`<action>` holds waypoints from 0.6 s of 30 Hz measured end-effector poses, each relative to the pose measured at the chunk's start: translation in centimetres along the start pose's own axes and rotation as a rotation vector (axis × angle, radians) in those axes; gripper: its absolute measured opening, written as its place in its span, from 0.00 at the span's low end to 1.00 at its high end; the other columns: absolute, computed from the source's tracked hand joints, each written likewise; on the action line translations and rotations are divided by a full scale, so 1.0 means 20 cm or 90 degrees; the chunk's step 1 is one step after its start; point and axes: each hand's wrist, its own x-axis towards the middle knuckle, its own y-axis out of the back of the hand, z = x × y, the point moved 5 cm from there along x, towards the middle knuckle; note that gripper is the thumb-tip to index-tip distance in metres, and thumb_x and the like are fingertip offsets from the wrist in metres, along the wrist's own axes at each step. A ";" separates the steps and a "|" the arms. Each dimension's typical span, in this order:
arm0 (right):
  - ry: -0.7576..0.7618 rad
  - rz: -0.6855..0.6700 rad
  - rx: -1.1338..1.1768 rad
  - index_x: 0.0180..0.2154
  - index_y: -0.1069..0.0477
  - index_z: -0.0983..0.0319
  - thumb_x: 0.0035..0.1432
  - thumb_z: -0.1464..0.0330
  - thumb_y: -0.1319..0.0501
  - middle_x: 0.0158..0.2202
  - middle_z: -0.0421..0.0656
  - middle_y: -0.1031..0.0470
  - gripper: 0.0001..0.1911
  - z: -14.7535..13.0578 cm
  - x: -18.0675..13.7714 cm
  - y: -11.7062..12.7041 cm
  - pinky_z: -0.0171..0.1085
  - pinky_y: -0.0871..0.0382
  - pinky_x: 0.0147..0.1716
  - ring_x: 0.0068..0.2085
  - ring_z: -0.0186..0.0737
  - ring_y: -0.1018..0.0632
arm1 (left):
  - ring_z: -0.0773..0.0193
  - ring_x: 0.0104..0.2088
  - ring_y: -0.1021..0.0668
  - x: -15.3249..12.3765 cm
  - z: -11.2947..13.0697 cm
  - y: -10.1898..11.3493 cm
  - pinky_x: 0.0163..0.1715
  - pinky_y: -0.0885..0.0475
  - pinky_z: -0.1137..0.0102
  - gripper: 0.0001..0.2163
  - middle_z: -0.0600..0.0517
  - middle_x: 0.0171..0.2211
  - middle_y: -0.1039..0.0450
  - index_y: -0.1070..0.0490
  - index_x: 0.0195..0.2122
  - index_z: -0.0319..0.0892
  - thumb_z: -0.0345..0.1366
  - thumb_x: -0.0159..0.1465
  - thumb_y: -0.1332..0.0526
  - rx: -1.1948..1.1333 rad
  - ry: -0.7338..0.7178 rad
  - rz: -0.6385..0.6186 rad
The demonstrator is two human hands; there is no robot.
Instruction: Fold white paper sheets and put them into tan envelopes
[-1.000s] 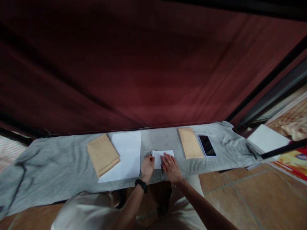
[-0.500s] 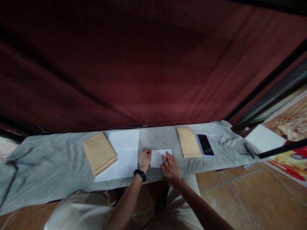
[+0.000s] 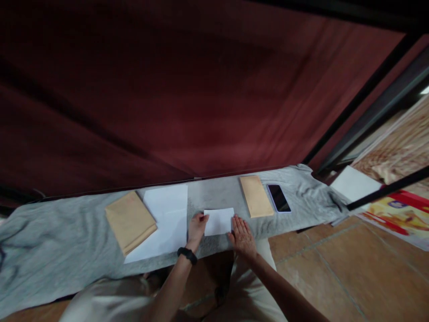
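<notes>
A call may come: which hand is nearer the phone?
Right. The right hand is left of the phone, by the right edge of the small paper; the left hand is farther, at its left edge.

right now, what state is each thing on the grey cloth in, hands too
small white paper: flat, between the hands
left hand: fingers curled at the paper's left edge, grip unclear
right hand: open, at its right edge
large white paper: flat, partly covered
left brown paper: layered, overlapping it
right brown paper: lying flat
phone: face up, screen dark
grey cloth: spread out, wrinkled
</notes>
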 end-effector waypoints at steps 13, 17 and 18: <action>-0.123 0.027 0.170 0.67 0.41 0.62 0.72 0.58 0.54 0.63 0.53 0.32 0.28 0.07 0.06 -0.02 0.55 0.34 0.60 0.64 0.51 0.32 | 0.66 0.25 0.24 -0.24 -0.06 -0.05 0.27 0.32 0.73 0.08 0.57 0.23 0.29 0.34 0.26 0.44 0.33 0.63 0.40 -0.103 -0.037 -0.030; -0.231 0.075 0.304 0.69 0.46 0.58 0.71 0.52 0.53 0.66 0.50 0.37 0.31 0.07 0.12 -0.02 0.50 0.33 0.60 0.66 0.48 0.34 | 0.64 0.25 0.25 -0.30 -0.02 -0.02 0.29 0.33 0.71 0.07 0.56 0.22 0.30 0.33 0.28 0.45 0.37 0.64 0.41 -0.078 -0.121 0.022; -0.259 0.085 0.329 0.69 0.47 0.58 0.70 0.52 0.53 0.67 0.50 0.39 0.32 0.07 0.14 -0.02 0.49 0.34 0.61 0.67 0.48 0.35 | 0.63 0.25 0.25 -0.31 -0.01 -0.01 0.29 0.33 0.71 0.08 0.56 0.22 0.29 0.33 0.29 0.45 0.38 0.65 0.42 -0.071 -0.137 0.030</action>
